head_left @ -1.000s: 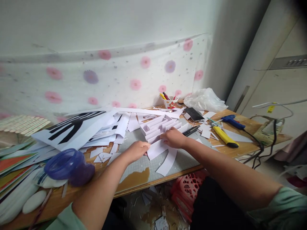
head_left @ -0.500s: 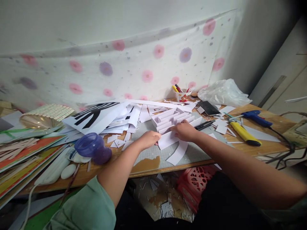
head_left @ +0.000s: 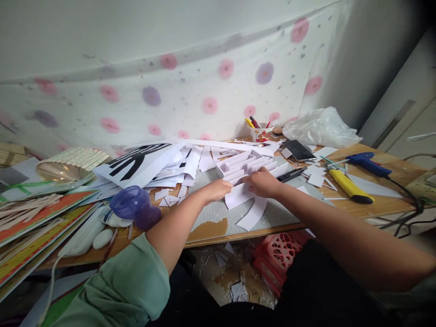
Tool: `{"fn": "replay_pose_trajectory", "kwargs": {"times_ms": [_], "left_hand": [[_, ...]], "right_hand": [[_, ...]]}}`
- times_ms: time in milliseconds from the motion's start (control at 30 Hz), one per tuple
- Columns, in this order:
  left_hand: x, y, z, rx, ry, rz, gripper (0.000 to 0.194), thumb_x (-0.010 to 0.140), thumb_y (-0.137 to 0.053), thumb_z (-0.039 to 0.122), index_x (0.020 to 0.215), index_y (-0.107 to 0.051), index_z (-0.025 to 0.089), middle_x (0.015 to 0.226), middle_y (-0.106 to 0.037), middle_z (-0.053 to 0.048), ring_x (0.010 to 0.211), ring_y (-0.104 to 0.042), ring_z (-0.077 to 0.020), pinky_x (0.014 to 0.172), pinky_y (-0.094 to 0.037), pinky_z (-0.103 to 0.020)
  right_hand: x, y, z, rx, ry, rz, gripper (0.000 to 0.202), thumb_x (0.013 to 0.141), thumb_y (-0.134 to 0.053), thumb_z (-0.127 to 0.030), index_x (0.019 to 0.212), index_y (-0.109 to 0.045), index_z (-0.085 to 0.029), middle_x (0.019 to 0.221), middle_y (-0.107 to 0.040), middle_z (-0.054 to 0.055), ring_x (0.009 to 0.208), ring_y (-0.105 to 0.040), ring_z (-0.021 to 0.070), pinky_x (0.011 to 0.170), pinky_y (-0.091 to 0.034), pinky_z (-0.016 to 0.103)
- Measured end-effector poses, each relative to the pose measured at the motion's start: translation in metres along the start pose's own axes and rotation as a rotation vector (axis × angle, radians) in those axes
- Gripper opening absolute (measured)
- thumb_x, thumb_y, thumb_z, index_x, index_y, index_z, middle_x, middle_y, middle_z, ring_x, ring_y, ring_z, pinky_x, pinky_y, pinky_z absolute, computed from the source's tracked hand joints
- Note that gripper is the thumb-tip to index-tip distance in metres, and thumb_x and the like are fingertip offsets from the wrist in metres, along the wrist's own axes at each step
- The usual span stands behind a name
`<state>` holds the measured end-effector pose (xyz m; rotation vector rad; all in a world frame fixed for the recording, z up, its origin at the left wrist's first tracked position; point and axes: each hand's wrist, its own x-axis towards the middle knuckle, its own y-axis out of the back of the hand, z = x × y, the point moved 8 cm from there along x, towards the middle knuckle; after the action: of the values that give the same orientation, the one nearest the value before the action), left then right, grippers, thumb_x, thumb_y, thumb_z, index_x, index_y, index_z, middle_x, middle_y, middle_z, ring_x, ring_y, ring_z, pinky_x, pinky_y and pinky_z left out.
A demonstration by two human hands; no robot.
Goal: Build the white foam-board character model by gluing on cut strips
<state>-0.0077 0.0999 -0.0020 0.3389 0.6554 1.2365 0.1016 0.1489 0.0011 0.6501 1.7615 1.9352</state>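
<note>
A white paper model (head_left: 245,165) with several upright strip walls lies on a grey cutting mat (head_left: 204,213) in front of me. My left hand (head_left: 218,190) has its fingers closed at the model's near left corner, pinching the paper edge. My right hand (head_left: 261,182) is closed on the nearest wall of the same model; its fingertips are partly hidden among the walls. A loose curved strip of white paper (head_left: 252,214) lies just below the right hand. Close to the model's right side is a black pen-like tool (head_left: 292,175).
A yellow utility knife (head_left: 350,186), a blue glue gun (head_left: 369,163) and a black phone (head_left: 299,150) lie to the right. Left are a purple jar (head_left: 136,206) and printed paper sheets (head_left: 143,163). A cup of pens (head_left: 260,131) stands behind. Below is a red stool (head_left: 275,254).
My left hand has shifted slightly right along the model's near edge, closer to my right hand. The right hand stays at the near wall. The whole view has moved a little.
</note>
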Motion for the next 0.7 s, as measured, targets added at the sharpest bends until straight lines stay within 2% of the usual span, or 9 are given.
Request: {"fn": "replay_pose_trajectory", "kwargs": {"times_ms": [133,267,433,567,700], "left_hand": [[0.005,-0.003,-0.004,0.056,-0.017,0.028,0.033,0.09,-0.048,0.04,0.071,-0.054,0.014,0.064,-0.05,0.003,0.055,-0.048,-0.0094,0.056,-0.042,-0.025],[0.007,-0.004,-0.006,0.107,-0.038,0.062,0.036,0.089,-0.046,0.041,0.063,-0.046,0.016,0.06,-0.044,0.004,0.054,-0.043,-0.0098,0.055,-0.036,-0.025],[0.003,-0.003,0.002,0.167,-0.082,0.113,0.034,0.085,-0.041,0.038,0.057,-0.036,0.02,0.056,-0.035,0.005,0.054,-0.035,-0.0118,0.054,-0.027,-0.025],[0.0,-0.003,0.008,0.219,-0.112,0.142,0.032,0.081,-0.036,0.037,0.054,-0.031,0.021,0.054,-0.033,0.003,0.057,-0.033,-0.0133,0.055,-0.024,-0.026],[0.0,-0.003,0.01,0.263,-0.131,0.154,0.03,0.079,-0.034,0.036,0.054,-0.031,0.021,0.055,-0.034,0.003,0.057,-0.035,-0.014,0.055,-0.023,-0.027]], "right_hand": [[-0.001,0.0,0.0,0.02,0.006,0.014,0.04,0.076,-0.052,-0.021,0.115,-0.061,-0.027,0.09,-0.069,0.01,0.091,-0.062,0.0286,0.082,-0.032,0.04],[-0.001,0.002,0.0,0.032,-0.001,0.023,0.036,0.077,-0.052,-0.019,0.111,-0.064,-0.024,0.089,-0.069,0.011,0.09,-0.062,0.0282,0.083,-0.031,0.04],[-0.001,0.005,-0.001,0.048,0.007,0.061,0.033,0.077,-0.052,-0.018,0.106,-0.065,-0.024,0.088,-0.069,0.011,0.088,-0.062,0.0262,0.083,-0.031,0.04],[-0.005,0.009,-0.003,0.06,0.032,0.118,0.031,0.078,-0.051,-0.017,0.105,-0.065,-0.023,0.085,-0.069,0.01,0.087,-0.061,0.0261,0.082,-0.032,0.04],[-0.016,0.018,-0.006,0.081,0.081,0.181,0.034,0.078,-0.054,-0.021,0.111,-0.062,-0.025,0.098,-0.069,0.006,0.095,-0.059,0.0238,0.084,-0.034,0.037]]}}
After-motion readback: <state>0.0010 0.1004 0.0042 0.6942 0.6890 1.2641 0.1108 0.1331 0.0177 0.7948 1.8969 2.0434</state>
